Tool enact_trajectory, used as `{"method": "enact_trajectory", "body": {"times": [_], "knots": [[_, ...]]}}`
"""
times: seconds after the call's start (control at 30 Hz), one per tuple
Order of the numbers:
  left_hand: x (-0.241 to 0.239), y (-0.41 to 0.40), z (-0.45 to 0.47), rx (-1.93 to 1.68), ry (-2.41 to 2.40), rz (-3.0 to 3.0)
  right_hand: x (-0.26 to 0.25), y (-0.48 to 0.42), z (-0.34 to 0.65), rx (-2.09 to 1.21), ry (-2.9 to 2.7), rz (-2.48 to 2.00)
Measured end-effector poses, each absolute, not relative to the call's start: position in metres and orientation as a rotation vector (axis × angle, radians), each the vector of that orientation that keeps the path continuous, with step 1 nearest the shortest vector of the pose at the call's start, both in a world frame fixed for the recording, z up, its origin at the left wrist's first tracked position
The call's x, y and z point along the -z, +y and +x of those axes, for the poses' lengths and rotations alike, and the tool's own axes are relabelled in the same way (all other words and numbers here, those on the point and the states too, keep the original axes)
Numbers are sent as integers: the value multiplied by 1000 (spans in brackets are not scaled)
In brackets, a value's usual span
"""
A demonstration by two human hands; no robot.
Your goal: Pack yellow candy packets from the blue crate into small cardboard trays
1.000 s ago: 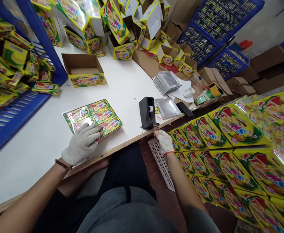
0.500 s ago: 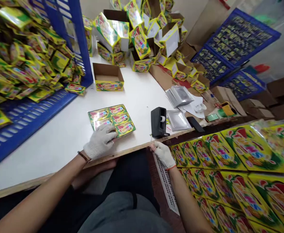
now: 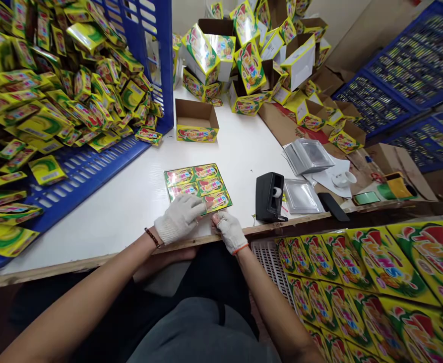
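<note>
Left grip [image 3: 179,217] over pack [image 3: 212,185]; right grip [image 3: 229,231] beside it

Pack flat on counter [image 3: 108,227], near front edge. Left fingers lie over its near side; cannot tell if clamped. Right thumb and fingertips together, contents unclear. Beyond: open carton [image 3: 196,133]. Right: tape dispenser [image 3: 265,199]. Left: blue crate [image 3: 165,65].

Rectangular pack [image 3: 200,182]: glossy green-and-yellow top, multicoloured fruit-and-letter panels arranged in two columns. Pose: flat, printed face up. Location: on the white tabletop [image 3: 119,214], 12 o'clock from the wearer's torso [image 3: 202,335]. 7 o'clock corner: hidden.
</note>
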State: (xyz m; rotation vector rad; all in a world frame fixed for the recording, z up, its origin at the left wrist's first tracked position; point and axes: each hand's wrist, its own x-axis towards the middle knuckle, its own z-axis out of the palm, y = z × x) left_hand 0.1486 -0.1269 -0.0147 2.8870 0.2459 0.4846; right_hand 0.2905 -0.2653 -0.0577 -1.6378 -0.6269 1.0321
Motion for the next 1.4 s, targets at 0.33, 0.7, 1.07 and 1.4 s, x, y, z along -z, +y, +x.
{"method": "enact_trajectory", "body": {"times": [0.33,0.7,1.07,1.4], "knots": [[-8,-146,175,-150,516,2968,58,-254,296,-1005,-588,-1910],[-23,-117,198,-72,476,2942,48,-267,308,-1157,-194,-1607],[16,-112,116,-423,749,2738,15,-180,383,-779,-533,-1903],[21,-139,121,-382,93,2957,11,-335,444,173,-711,-2241]]}}
